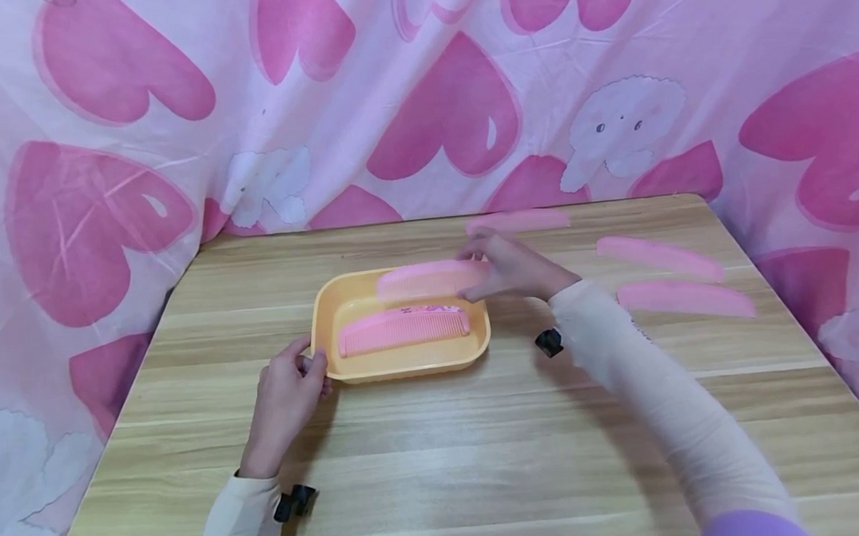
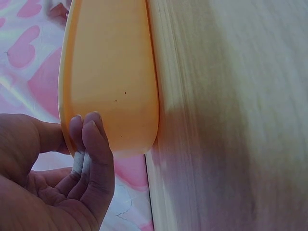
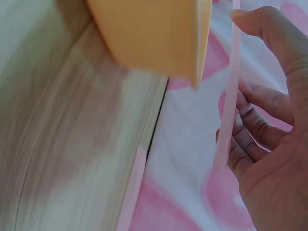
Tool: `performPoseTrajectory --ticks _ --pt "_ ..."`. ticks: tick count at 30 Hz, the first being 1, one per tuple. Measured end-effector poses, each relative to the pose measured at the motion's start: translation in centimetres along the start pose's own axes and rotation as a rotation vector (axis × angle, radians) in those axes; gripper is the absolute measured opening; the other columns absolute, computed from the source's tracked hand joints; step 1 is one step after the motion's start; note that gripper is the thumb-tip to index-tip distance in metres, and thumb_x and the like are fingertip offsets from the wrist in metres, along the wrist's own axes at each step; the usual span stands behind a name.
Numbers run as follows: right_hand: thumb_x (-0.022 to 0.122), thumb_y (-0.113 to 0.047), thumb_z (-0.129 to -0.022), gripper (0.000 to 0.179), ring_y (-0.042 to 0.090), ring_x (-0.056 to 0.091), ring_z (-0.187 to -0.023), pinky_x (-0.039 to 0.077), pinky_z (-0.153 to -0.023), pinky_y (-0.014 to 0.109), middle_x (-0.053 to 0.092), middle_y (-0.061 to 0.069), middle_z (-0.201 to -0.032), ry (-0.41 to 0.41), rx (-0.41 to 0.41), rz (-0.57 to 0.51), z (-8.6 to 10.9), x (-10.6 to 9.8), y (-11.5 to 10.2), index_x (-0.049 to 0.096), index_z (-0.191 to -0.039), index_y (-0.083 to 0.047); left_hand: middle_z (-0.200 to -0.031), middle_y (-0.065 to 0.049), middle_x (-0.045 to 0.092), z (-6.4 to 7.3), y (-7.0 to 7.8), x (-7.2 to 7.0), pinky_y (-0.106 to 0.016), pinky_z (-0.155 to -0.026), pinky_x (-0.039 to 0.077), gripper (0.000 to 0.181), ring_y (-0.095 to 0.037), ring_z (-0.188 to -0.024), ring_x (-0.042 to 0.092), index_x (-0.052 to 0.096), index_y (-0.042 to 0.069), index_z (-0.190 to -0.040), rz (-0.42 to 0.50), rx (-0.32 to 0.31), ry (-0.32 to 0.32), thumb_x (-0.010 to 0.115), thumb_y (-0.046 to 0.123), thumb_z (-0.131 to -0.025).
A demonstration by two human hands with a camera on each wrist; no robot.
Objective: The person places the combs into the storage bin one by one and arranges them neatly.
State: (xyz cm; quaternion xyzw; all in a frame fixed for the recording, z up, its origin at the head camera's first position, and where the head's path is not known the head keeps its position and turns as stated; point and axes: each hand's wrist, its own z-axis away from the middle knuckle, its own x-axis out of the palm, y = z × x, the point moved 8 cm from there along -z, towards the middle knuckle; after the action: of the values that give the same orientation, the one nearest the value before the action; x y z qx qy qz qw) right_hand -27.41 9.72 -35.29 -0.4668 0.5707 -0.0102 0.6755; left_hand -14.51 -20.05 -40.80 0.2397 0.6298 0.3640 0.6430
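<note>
A yellow-orange plastic tray [image 1: 405, 373] stands on the table with a pink comb [image 1: 403, 331] lying in it, teeth toward the near side. My left hand [image 1: 291, 398] pinches the tray's near left corner, thumb on the rim and fingers curled beneath it, as the left wrist view shows. Over the tray's far right part, my right hand [image 1: 512, 266] holds a second pink comb [image 1: 423, 279] by its right end. In the right wrist view, the thumb presses one face of that comb [image 3: 229, 101] and the fingers lie behind it, above the tray's rim.
Two pink combs, an upper one [image 1: 659, 256] and a lower one [image 1: 690, 298], lie at the table's right side. Another comb [image 1: 528, 220] lies at the back edge. Behind the wooden table [image 1: 438, 459] hangs a heart-patterned pink cloth [image 1: 437, 108].
</note>
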Motion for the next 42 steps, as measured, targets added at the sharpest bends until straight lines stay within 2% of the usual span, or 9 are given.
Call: performPoseTrajectory --ticks 6,10,18,22,28,34,42 --pt "0.090 -0.028 -0.075 0.060 0.027 0.052 -0.124 0.041 -0.108 0.041 0.063 0.011 -0.126 -0.052 0.011 -0.012 -1.6 2.0 -1.5 0.068 -0.123 0.002 -0.070 -0.006 0.067 -0.1 0.0 0.0 -0.026 -0.051 0.050 0.043 -0.015 -0.060 0.065 0.053 -0.004 -0.140 -0.005 0.002 0.003 0.052 0.016 -0.103" --pt "0.090 -0.029 -0.076 0.059 0.023 0.055 -0.114 0.045 -0.102 0.038 0.062 0.009 -0.123 -0.076 0.002 -0.019 -2.4 3.3 -2.6 0.069 -0.122 0.001 -0.070 -0.006 0.067 -0.1 0.0 0.0 -0.026 -0.051 0.050 0.042 -0.015 -0.060 0.065 0.054 -0.004 -0.140 -0.003 0.002 0.004 0.052 0.016 -0.103" --pt "0.090 -0.026 -0.075 0.056 0.021 0.058 -0.106 0.049 -0.095 0.033 0.063 0.008 -0.114 -0.108 -0.037 -0.009 -3.3 5.4 -4.0 0.070 -0.118 0.004 -0.072 -0.007 0.067 -0.1 0.1 0.0 -0.026 -0.051 0.050 0.043 -0.016 -0.061 0.065 0.053 -0.004 -0.141 0.005 -0.007 -0.004 0.052 0.016 -0.103" --pt "0.090 -0.028 -0.076 0.057 0.021 0.057 -0.103 0.049 -0.094 0.032 0.062 0.008 -0.113 -0.137 -0.040 0.027 -3.5 6.5 -4.0 0.070 -0.118 0.004 -0.072 -0.007 0.067 -0.1 0.0 0.0 -0.026 -0.051 0.050 0.043 -0.016 -0.061 0.065 0.052 -0.005 -0.142 0.005 -0.012 -0.005 0.052 0.016 -0.103" --pt "0.090 -0.032 -0.076 0.059 0.019 0.056 -0.101 0.049 -0.091 0.030 0.060 0.005 -0.115 -0.173 0.016 0.075 -3.4 7.7 -3.2 0.070 -0.120 0.001 -0.072 -0.007 0.067 -0.1 0.0 0.1 -0.026 -0.052 0.051 0.043 -0.016 -0.061 0.065 0.052 -0.005 -0.141 0.002 -0.006 -0.003 0.052 0.016 -0.103" --pt "0.089 -0.034 -0.078 0.059 0.019 0.056 -0.108 0.048 -0.097 0.030 0.062 0.006 -0.120 -0.196 0.059 0.089 -3.2 8.4 -2.8 0.070 -0.122 0.000 -0.072 -0.007 0.067 0.0 0.1 0.0 -0.026 -0.052 0.051 0.043 -0.016 -0.061 0.065 0.053 -0.005 -0.141 -0.003 -0.003 0.002 0.052 0.016 -0.103" --pt "0.087 -0.032 -0.079 0.056 0.022 0.055 -0.112 0.045 -0.100 0.033 0.063 0.009 -0.121 -0.204 0.005 0.127 -2.9 8.9 -2.9 0.069 -0.119 0.002 -0.072 -0.007 0.068 0.0 0.0 0.0 -0.026 -0.052 0.051 0.043 -0.016 -0.061 0.065 0.053 -0.004 -0.140 -0.001 -0.003 0.000 0.052 0.016 -0.103"
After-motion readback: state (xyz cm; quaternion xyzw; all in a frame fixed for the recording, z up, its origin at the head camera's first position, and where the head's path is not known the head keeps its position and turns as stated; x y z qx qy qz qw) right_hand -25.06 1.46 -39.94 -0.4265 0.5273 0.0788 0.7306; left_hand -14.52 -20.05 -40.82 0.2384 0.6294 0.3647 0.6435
